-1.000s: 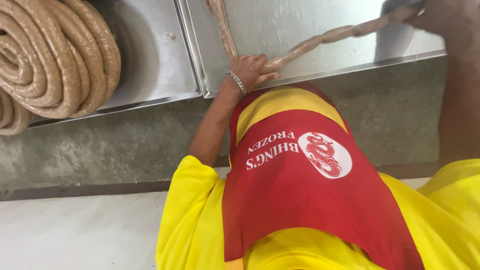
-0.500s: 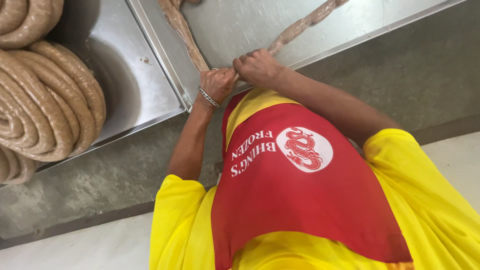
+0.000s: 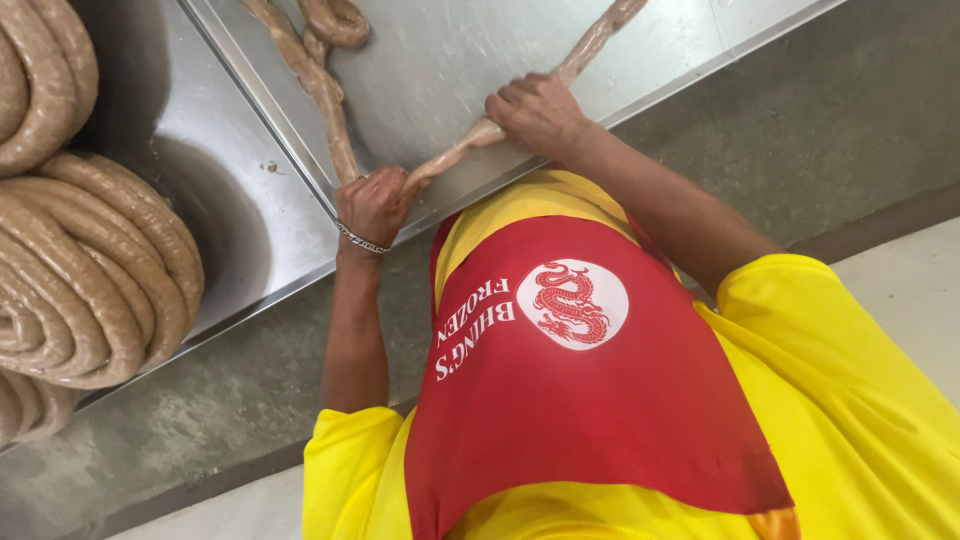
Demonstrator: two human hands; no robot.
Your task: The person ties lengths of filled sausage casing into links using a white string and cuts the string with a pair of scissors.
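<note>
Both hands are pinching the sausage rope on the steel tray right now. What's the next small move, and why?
Probably twist the short section between the hands to close off a link. The left hand and right hand both grip the sausage rope close together on the steel tray, and the casing between them already looks narrowed.

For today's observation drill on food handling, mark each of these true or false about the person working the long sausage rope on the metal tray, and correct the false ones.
1. Both hands grip the same sausage rope. True: the left hand and the right hand each close on it.
2. The rope lies on a wooden board. False: it lies on a steel tray.
3. A coil of sausage sits in a second tray on the person's left. True.
4. The left wrist is bare. False: it wears a bracelet.
5. The apron is blue. False: it is red, over a yellow shirt.
</note>
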